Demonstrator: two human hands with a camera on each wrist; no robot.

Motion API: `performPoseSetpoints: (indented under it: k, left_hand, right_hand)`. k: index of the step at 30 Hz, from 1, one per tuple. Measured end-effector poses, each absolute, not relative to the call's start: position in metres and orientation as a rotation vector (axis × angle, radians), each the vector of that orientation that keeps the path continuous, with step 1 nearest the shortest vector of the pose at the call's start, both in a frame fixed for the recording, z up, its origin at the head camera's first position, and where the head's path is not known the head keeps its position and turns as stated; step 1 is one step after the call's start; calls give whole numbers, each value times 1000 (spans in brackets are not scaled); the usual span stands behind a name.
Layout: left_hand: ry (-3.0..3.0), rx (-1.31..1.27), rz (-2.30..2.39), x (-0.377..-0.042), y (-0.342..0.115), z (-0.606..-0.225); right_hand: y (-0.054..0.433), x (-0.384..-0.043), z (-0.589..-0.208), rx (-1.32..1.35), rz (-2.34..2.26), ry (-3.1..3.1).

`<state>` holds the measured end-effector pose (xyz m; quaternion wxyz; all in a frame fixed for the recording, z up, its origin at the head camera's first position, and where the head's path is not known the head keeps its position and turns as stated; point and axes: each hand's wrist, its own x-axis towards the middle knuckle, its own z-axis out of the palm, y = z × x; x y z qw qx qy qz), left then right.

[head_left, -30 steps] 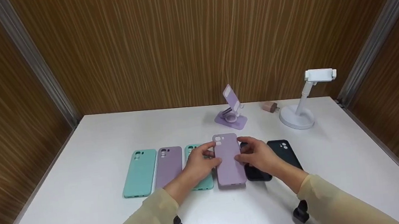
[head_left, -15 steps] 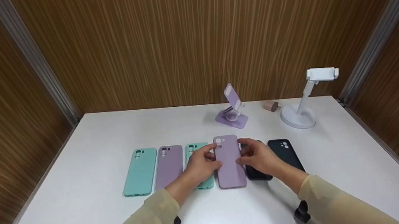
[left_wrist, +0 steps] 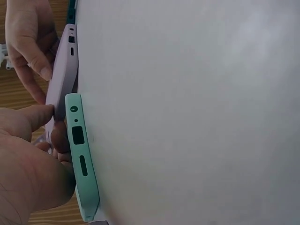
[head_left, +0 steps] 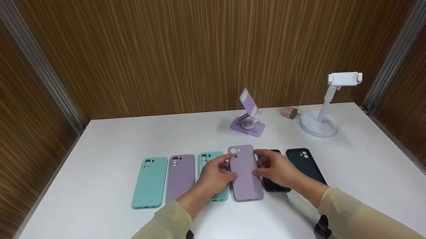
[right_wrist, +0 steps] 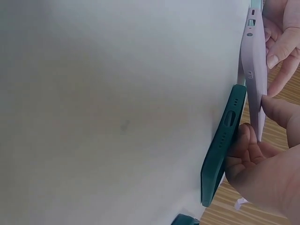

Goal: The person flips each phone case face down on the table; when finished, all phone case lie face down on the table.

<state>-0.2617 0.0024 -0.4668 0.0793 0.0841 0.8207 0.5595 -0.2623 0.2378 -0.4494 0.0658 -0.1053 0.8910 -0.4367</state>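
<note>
Just below and right of the frame's centre, the lilac case [head_left: 246, 182] was in both hands, its camera cutouts towards the top. The left hand [head_left: 212, 177] grasped its left edge between thumb and fingers; the right hand [head_left: 278, 167] pinched the right edge the same way. I could not tell whether the case touched the tabletop [head_left: 70, 219].

To its left in the frame lay one teal case [head_left: 150, 184], then a purple case [head_left: 181, 175], then another teal case [head_left: 220, 195] partly covered by the left hand. On the other side, a black case [head_left: 276, 185] lay partly under the right hand, with a second black case [head_left: 304, 163] beside it.

Towards the upper right stood a lilac stand [head_left: 249, 106], a pink plug [head_left: 289, 112] and a white stand [head_left: 317, 126], all near the wooden wall [head_left: 175, 53].
</note>
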Motion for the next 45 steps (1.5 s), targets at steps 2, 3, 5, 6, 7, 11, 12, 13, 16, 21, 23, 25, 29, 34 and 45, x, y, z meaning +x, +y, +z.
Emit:
performPoseSetpoints:
  k: [2, 3, 5, 6, 7, 11, 12, 13, 16, 21, 23, 25, 29, 34, 45]
  left_hand:
    - [2462, 242, 1658, -262, 2, -467]
    - [2465, 236, 1651, -262, 2, -467]
    - [2471, 222, 1638, -262, 2, -466]
    - [2472, 216, 1633, -262, 2, -467]
    - [2474, 210, 1628, -262, 2, -467]
    - [2493, 213, 1602, -263, 2, -467]
    - [2496, 212, 1595, -263, 2, -466]
    - [2502, 211, 1586, -264, 2, -466]
    - [2505, 214, 1570, -265, 2, -466]
    - [2511, 207, 1542, -266, 4, -463]
    - [2522, 212, 1538, -267, 5, -463]
    - [2530, 216, 1539, -267, 5, -463]
    - [2536, 210, 1536, -266, 7, -464]
    - [2523, 190, 1542, -263, 7, -467]
    - [2463, 128, 1646, -267, 4, -458]
  right_hand:
    - [237, -263, -450, -328, -1306, 2698]
    - [237, -263, -451, -331, -1302, 2700]
    - [237, -263, -452, -334, -1294, 2704]
    - [237, -263, -452, -333, -1294, 2705]
    - [237, -263, -453, -334, -1293, 2707]
    - [237, -264, -454, -333, -1287, 2704]
    - [237, -264, -454, -334, -1284, 2704]
    - [237, -264, -454, -337, -1276, 2705]
    - [238, -265, -455, -338, -1263, 2710]
    - [238, -264, -454, -350, -1261, 2709]
    - [238, -265, -454, -351, -1249, 2715]
    - [238, -265, -454, -347, -1238, 2722]
    - [237, -264, -454, -332, -1242, 2713]
    - [236, -261, -456, -312, -1248, 2696]
    - [244, -260, -445, -268, -1324, 2712]
